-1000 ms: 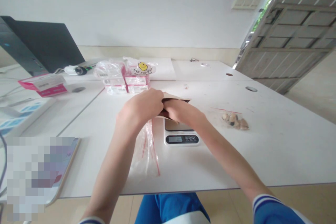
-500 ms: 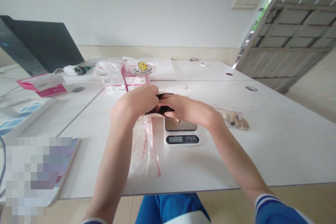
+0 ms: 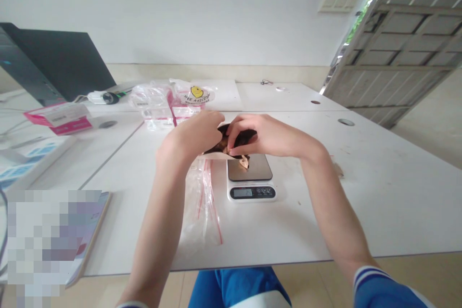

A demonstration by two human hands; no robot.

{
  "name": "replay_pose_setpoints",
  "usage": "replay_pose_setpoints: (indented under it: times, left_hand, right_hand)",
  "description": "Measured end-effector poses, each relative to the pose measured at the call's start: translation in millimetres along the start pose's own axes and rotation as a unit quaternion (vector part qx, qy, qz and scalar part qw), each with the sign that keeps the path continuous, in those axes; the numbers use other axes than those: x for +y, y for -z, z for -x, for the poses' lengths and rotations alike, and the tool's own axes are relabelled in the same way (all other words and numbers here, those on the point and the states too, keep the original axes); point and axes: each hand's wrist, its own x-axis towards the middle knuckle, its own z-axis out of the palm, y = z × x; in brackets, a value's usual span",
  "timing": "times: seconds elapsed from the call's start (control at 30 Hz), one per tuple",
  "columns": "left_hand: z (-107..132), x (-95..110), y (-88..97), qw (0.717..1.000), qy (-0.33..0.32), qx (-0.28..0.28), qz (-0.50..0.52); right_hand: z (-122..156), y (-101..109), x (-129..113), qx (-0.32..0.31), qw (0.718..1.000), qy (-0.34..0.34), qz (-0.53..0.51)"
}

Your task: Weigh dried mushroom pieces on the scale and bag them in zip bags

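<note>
My left hand and my right hand meet above the far edge of a small white digital scale. Both are closed on a brown paper pouch with a dark inside, tilted toward the scale's steel plate. A small tan piece lies or drops just under the pouch, over the plate. Clear zip bags with red strips lie on the white table left of the scale, under my left forearm.
A bag of pink-and-white boxes stands behind my hands. A pink box and a dark monitor are at the far left, a phone at the near left edge. A wooden door leans at the right.
My right wrist has swung up and rightward, now hiding the small pile of tan pieces on the table. The pouch has tilted over the scale and a tan piece shows below it.
</note>
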Motion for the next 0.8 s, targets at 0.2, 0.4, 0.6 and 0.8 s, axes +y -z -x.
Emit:
replay_pose_setpoints:
  times: [0.2,0.4,0.6,0.8]
  left_hand:
    - [-7.2,0.4,4.8,0.996,0.002,0.078,0.042]
    - [-18.5,-16.3,-2.9,0.989,0.069,0.134,0.007]
    - [-25.2,-41.7,-9.1,0.976,0.144,0.16,0.031]
    - [-25.2,-45.3,-9.0,0.978,0.145,0.148,0.036]
  right_hand:
    - [15.4,20.9,0.9,0.086,0.996,0.013,-0.038]
    - [37.6,48.3,13.2,0.035,0.997,-0.014,-0.063]
    - [25.2,43.9,62.0,-0.207,0.962,-0.161,-0.074]
    - [-3.6,10.6,98.7,-0.286,0.903,-0.301,-0.111]
